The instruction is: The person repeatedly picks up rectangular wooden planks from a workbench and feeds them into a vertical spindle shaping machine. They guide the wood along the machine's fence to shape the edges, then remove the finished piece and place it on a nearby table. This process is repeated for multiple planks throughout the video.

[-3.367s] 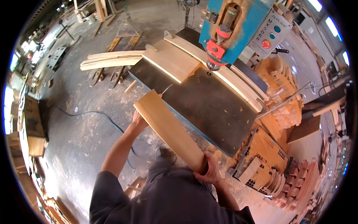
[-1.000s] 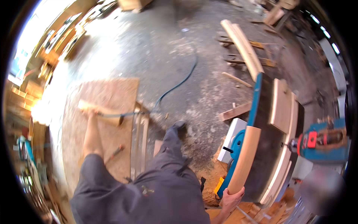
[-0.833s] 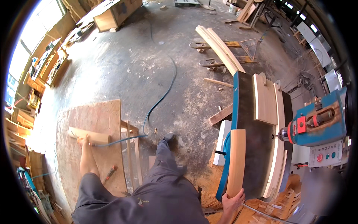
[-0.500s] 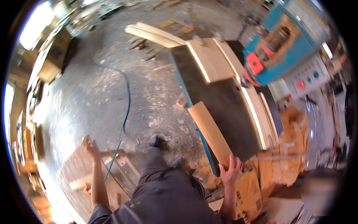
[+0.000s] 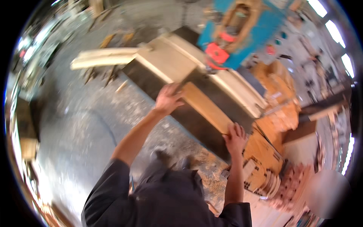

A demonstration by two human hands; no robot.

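Observation:
A flat wooden board (image 5: 208, 108) lies on the dark machine table (image 5: 181, 117), slanting from far left to near right. At its near end my right hand (image 5: 236, 140) has hold of it, fingers over the top and thumb at the side. My left hand (image 5: 168, 99) is by the board's far end, over the table, with fingers spread apart; blur hides whether they touch the wood. Just beyond, a wide pale panel (image 5: 166, 56) rests on the table beside a long wooden strip (image 5: 238, 92). A blue machine head with a red guard (image 5: 216, 55) stands over that strip.
Pale planks (image 5: 104, 57) jut past the table's far left end. Sawdust-coloured material (image 5: 274, 98) and an orange-brown surface (image 5: 261, 151) are at the right, with stacked wood pieces (image 5: 297, 183) nearer. A hose (image 5: 106, 126) lies on the grey floor at left.
My left hand has moved from low on the left up to the board's far end. The board has shifted farther onto the table, my right hand still holding its near end. The view has turned.

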